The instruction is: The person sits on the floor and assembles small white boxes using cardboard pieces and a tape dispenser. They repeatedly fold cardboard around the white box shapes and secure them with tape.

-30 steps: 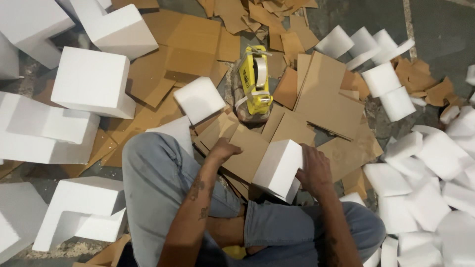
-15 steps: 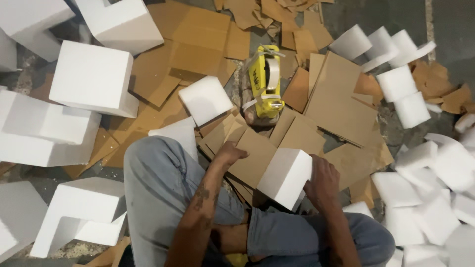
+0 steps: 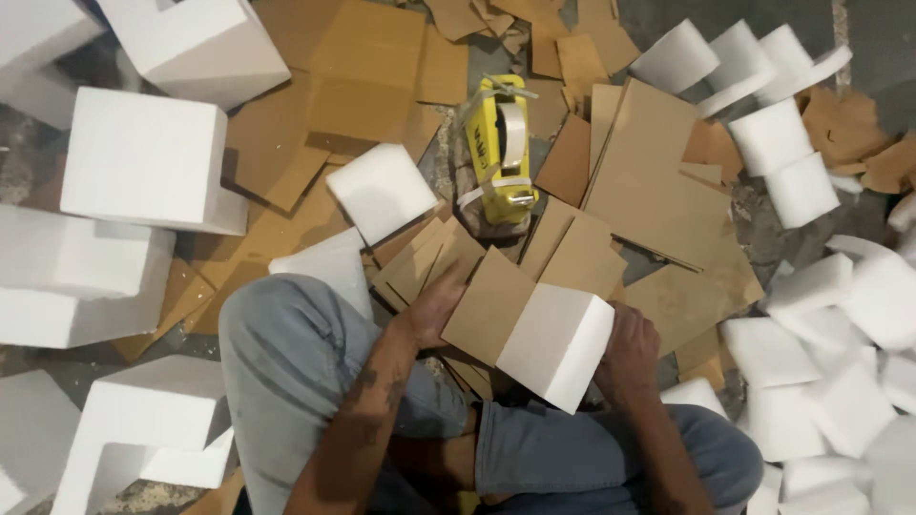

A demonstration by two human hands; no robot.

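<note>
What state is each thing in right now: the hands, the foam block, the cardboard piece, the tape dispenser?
Left hand: pressing on the cardboard piece.
Right hand: gripping the foam block.
Foam block: held over the lap, tilted.
Cardboard piece: flat against the block.
Tape dispenser: lying on the floor, untouched.

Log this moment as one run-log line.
left hand: pressing cardboard sheet | right hand: gripping foam block | sheet against block | yellow tape dispenser: on floor, untouched
</note>
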